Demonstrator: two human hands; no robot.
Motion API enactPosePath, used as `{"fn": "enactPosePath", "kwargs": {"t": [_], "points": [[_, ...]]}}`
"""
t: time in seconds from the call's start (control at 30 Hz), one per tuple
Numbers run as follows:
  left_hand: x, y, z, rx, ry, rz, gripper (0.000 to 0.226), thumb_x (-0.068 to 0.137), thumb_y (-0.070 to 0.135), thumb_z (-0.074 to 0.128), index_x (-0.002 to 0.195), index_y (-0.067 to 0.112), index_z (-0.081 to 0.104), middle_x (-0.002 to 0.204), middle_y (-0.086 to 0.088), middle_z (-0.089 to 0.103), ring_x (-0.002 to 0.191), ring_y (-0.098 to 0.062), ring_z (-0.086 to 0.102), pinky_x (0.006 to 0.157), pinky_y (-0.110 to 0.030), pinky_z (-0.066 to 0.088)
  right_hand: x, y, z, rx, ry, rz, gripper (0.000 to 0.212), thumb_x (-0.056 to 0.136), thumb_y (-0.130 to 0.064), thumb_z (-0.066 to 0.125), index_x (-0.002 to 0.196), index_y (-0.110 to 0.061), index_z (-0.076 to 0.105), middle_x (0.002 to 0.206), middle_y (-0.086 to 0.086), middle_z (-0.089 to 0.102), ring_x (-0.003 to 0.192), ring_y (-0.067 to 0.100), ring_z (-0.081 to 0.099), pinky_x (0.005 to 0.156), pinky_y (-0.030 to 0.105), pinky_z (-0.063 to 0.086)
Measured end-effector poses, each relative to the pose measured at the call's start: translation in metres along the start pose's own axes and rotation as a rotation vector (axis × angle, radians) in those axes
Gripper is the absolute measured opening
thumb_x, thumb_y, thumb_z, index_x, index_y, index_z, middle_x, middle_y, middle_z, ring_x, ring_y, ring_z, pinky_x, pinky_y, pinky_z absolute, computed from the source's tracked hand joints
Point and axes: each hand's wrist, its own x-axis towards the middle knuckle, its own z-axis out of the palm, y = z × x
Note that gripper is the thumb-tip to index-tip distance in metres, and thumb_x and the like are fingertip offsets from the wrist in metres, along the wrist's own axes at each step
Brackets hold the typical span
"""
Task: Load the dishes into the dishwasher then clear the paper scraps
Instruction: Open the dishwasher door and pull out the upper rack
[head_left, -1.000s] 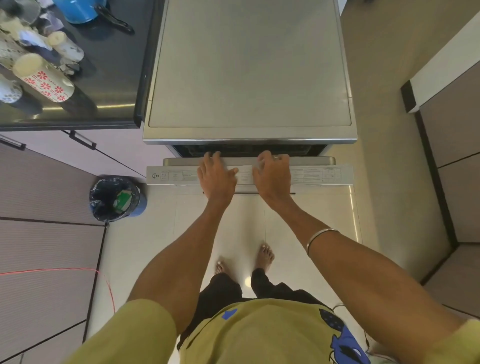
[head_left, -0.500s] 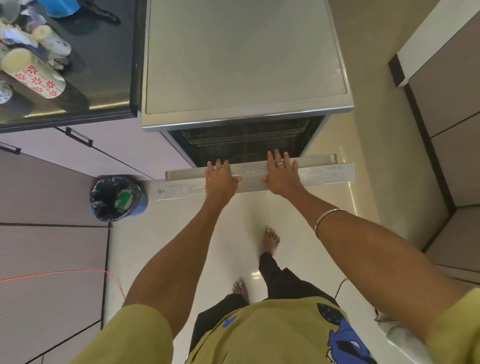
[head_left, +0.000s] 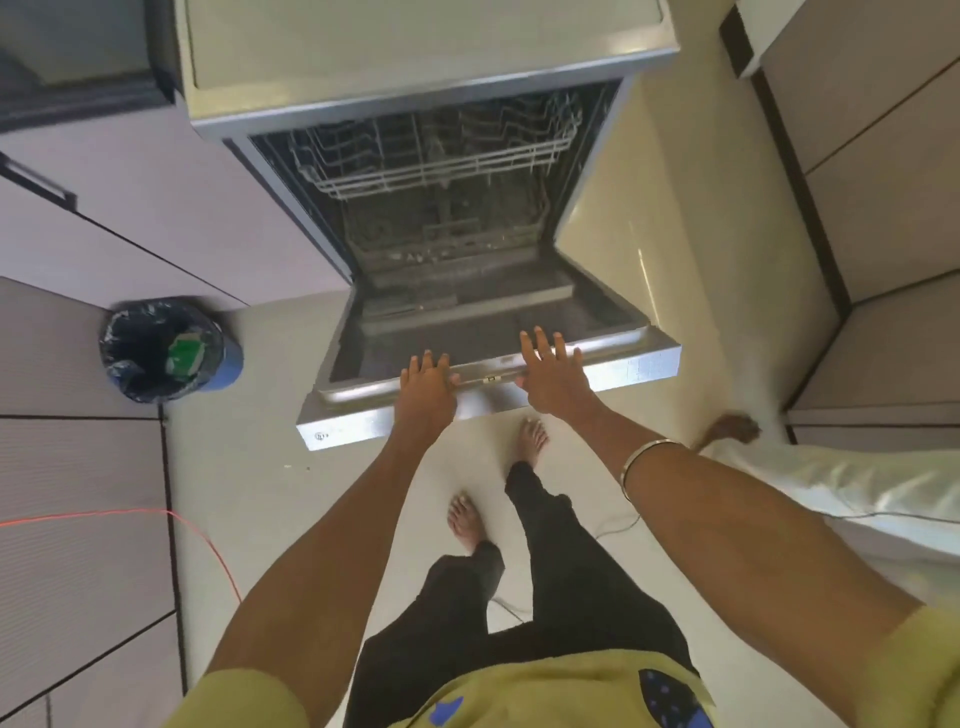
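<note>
Hanging wide open, the dishwasher door (head_left: 483, 358) lies nearly flat, its steel top edge pointing toward the person and its inner face turned up. The left hand (head_left: 425, 387) rests palm-down on that near edge, fingers together and slightly bent over the rim; whether they grip or only press cannot be told. The right hand (head_left: 553, 371) lies just to its right on the same edge, fingers spread and flat, closed on nothing. A thin bangle (head_left: 647, 460) circles the right forearm.

Behind the door, the dishwasher (head_left: 431, 62) cavity shows an upper wire rack (head_left: 431, 156) and a darker lower rack (head_left: 447, 234); both are blurred, and what lies in them is hard to make out.

Bare floor (head_left: 270, 467) stretches left of the door as far as a blue bin (head_left: 169, 348) with a black liner, which stands well apart from the door's left corner. A narrower strip of floor runs along the right of the door before the cabinets (head_left: 893, 208). The person's bare feet stand just near of the door edge.

At far left the counter (head_left: 78, 67) is cut off by the frame, so no dishes or paper scraps show. A second person's foot and pale trouser leg (head_left: 831, 483) enter from the right edge, partly hidden by the right arm. A red cable (head_left: 156, 514) crosses the floor at the left.
</note>
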Motion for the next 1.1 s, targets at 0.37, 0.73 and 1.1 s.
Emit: {"fn": "enactPosePath", "kwargs": {"t": [0.37, 0.73, 1.1], "points": [[-0.045, -0.03, 0.159, -0.007, -0.226, -0.068, 0.068, 0.098, 0.006, 0.045, 0.157, 0.011, 0.011, 0.164, -0.016, 0.007, 0.15, -0.036, 0.007, 0.122, -0.046, 0.017, -0.028, 0.009, 0.162, 0.079, -0.275, 0.029, 0.07, 0.104, -0.027, 0.035, 0.157, -0.014, -0.01, 0.164, 0.01, -0.013, 0.151, 0.034, -0.002, 0.118, 0.055, 0.013], [-0.029, -0.065, 0.297, 0.036, -0.224, -0.092, 0.058, 0.103, 0.011, 0.036, 0.157, 0.011, 0.013, 0.164, -0.015, 0.008, 0.151, -0.033, 0.009, 0.121, -0.042, 0.017, 0.006, 0.024, 0.294, 0.115, -0.421, 0.027, 0.066, 0.103, -0.013, 0.034, 0.158, -0.016, -0.003, 0.165, 0.008, -0.007, 0.152, 0.032, 0.0, 0.119, 0.056, 0.01], [0.029, -0.101, 0.406, 0.001, -0.382, -0.169, 0.058, 0.102, 0.017, 0.039, 0.156, 0.013, 0.018, 0.163, -0.016, 0.01, 0.148, -0.033, 0.017, 0.116, -0.045, 0.026, 0.062, 0.033, 0.408, 0.168, -0.52, 0.064, 0.074, 0.098, -0.001, 0.034, 0.158, -0.024, -0.002, 0.165, 0.0, -0.013, 0.152, 0.03, -0.001, 0.117, 0.055, 0.024]]}}
